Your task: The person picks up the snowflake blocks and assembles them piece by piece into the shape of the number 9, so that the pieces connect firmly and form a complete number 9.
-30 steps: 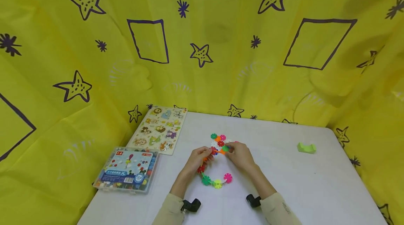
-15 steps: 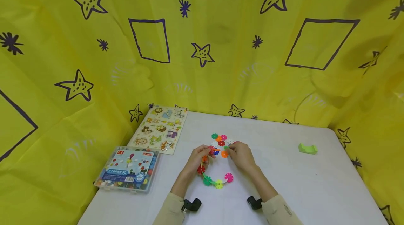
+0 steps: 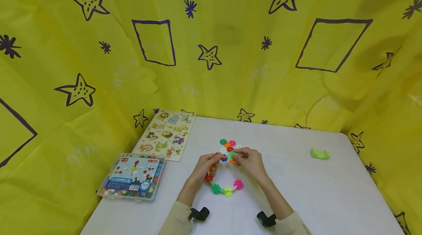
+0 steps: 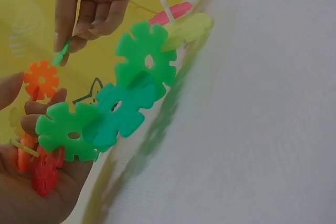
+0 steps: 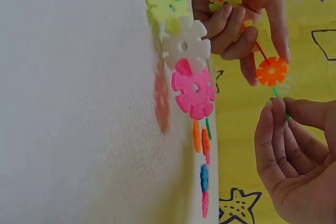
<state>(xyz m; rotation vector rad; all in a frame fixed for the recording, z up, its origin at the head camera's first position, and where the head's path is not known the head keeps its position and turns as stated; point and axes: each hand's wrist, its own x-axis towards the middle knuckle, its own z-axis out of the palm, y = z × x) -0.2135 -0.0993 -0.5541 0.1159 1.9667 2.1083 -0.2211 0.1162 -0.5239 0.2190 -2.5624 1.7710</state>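
Observation:
My left hand holds a curved chain of notched plastic snowflake discs. Green discs, a red disc and, towards its far end, a pink disc show in it. At the chain's near end, by my left fingertips, an orange disc sticks out. My right hand pinches a single green disc between thumb and fingers. That disc is edge-on in both wrist views, its rim right at the orange disc's edge. Fingers hide part of both discs.
Several loose snowflake discs lie on the white table just beyond my hands. At the left are a clear case of coloured parts and an animal puzzle board. A light green block stands at the right.
My right hand has brought the green disc slightly left, up to the orange disc at the end of the chain. The left hand has stayed nearly in place with the chain.

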